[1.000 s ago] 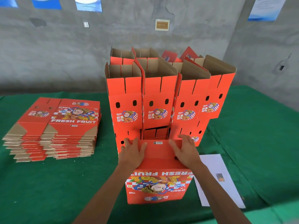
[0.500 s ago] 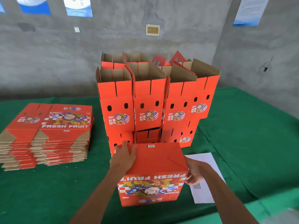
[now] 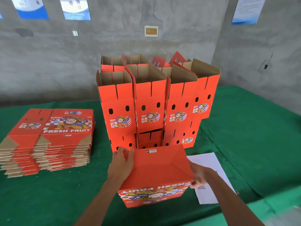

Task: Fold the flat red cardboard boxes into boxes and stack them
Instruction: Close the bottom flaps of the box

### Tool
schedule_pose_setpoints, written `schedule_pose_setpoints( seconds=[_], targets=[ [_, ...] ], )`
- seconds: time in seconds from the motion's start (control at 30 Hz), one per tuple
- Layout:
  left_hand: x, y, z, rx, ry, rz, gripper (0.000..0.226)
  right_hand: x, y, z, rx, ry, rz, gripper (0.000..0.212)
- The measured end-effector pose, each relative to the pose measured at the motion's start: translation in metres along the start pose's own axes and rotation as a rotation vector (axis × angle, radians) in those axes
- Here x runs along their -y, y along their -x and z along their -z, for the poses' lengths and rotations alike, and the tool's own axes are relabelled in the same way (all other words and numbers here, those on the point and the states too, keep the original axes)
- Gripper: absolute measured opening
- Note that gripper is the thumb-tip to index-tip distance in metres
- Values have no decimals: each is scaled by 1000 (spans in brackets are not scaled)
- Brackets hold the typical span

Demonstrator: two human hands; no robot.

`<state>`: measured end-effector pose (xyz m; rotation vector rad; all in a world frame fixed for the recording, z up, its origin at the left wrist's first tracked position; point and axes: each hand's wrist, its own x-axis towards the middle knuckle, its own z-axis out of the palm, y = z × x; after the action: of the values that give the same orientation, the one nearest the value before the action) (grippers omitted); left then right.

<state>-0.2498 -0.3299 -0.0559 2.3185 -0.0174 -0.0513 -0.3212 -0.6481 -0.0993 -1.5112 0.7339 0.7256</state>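
Observation:
A folded red fruit box (image 3: 156, 170) stands upside down in front of me, its closed bottom flaps facing up and the "FRESH FRUIT" print inverted. My left hand (image 3: 122, 162) grips its far left top edge, thumb and fingers wrapped over the rim. My right hand (image 3: 197, 176) holds the box's right side near the front corner; it is blurred. Behind it, several folded open-topped red boxes (image 3: 149, 103) stand stacked in two layers. A pile of flat red boxes (image 3: 53, 137) lies at the left.
Everything sits on a green-covered table (image 3: 244, 136). A white sheet of paper (image 3: 210, 175) with a printed code lies to the right of the box. A grey concrete wall with posters rises close behind the stack.
My right hand slid off the box's top down to its right side. The left hand shifted to the far left edge. The box moved slightly toward me.

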Motion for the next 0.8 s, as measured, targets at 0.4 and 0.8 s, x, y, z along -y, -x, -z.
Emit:
schedule_pose_setpoints(
  seconds=[0.4, 0.8],
  targets=[
    [-15, -3, 2, 183, 157, -125, 32, 32, 114, 25, -154, 141, 486, 64],
    [-175, 66, -113, 713, 584, -456, 53, -21, 205, -6, -1042, 827, 634, 53]
  ],
)
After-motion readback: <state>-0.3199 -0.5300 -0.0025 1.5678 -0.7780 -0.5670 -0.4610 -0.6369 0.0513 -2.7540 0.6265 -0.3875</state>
